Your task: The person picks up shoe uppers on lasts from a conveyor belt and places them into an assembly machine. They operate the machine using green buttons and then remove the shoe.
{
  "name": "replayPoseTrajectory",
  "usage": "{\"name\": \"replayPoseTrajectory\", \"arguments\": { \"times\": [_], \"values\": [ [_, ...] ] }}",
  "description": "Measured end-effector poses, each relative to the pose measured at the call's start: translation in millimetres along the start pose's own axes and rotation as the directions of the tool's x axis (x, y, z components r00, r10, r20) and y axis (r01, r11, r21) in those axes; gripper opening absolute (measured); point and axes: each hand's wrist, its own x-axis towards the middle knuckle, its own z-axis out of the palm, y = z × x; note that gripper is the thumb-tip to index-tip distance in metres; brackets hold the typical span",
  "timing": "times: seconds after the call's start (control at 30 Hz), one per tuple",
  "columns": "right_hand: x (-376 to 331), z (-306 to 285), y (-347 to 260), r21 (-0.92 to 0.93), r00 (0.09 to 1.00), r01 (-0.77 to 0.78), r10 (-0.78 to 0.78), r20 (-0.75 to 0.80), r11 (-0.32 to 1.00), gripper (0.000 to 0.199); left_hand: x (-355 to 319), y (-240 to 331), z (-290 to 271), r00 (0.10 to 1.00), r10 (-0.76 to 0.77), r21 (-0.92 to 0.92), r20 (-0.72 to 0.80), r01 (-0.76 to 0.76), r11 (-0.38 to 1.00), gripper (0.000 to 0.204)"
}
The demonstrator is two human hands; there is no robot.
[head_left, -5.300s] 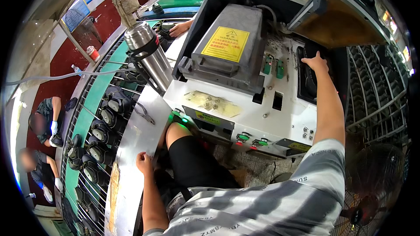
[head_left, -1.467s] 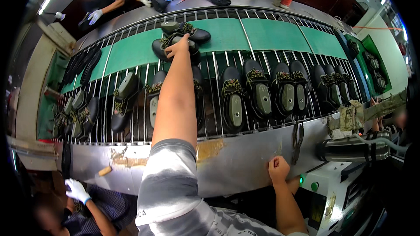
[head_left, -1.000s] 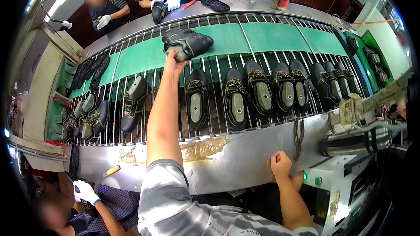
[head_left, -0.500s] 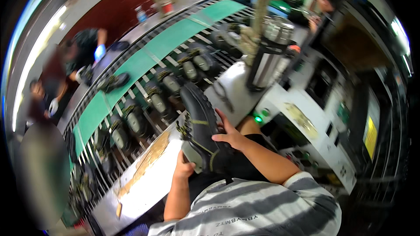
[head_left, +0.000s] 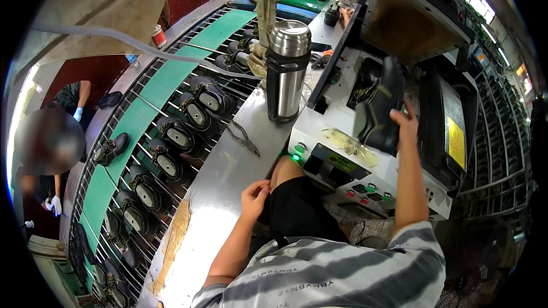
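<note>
My right hand (head_left: 406, 124) grips a dark shoe (head_left: 383, 105) with yellow-green stitching and a grey part on one side. The shoe is held up on end over the white machine (head_left: 337, 128), in front of its open recess. My left hand (head_left: 255, 197) hangs beside my thigh, next to the metal table's edge, with its fingers curled together. Whether anything is inside those fingers is hidden. Pliers (head_left: 244, 138) lie on the metal table (head_left: 220, 194) between the roller rack and my legs.
Several dark shoes (head_left: 171, 165) stand on a roller rack with a green belt (head_left: 154, 88). A steel thermos (head_left: 287, 74) stands on the table beside the machine. A pole (head_left: 266, 5) rises behind it. Other people work across the rack and beyond the machine.
The shoe has moved right, from between both hands over my lap to above the machine, in my right hand alone. My left hand has let go. The view has turned right.
</note>
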Motion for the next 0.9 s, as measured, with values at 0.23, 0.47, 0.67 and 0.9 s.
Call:
{"name": "replayPoseTrajectory", "arguments": {
  "times": [0.23,0.47,0.67,0.9],
  "values": [
    [172.2,45.6,-10.9,-0.776,0.965,-0.037,-0.178,-0.191,0.630,0.088,-37.5,-46.6,-88.8,0.929,0.281,0.442,-0.242,-0.152,0.884,0.007],
    [162.5,104.3,36.9,-0.949,0.976,-0.215,0.006,-0.219,0.230,0.086,-42.9,-72.5,-104.7,0.924,0.181,0.306,-0.337,-0.074,0.949,0.007],
    [111.7,80.6,47.2,-0.983,0.984,0.084,-0.172,0.055,0.166,0.072,-33.1,-77.4,-92.1,0.892,0.141,0.373,-0.430,0.033,0.927,0.009],
    [-65.2,-1.1,91.5,-0.607,0.673,0.712,-0.590,0.446,0.353,0.022,21.2,-62.3,24.2,0.951,-0.213,-0.128,-0.224,0.188,0.974,0.054]
  ]
}}
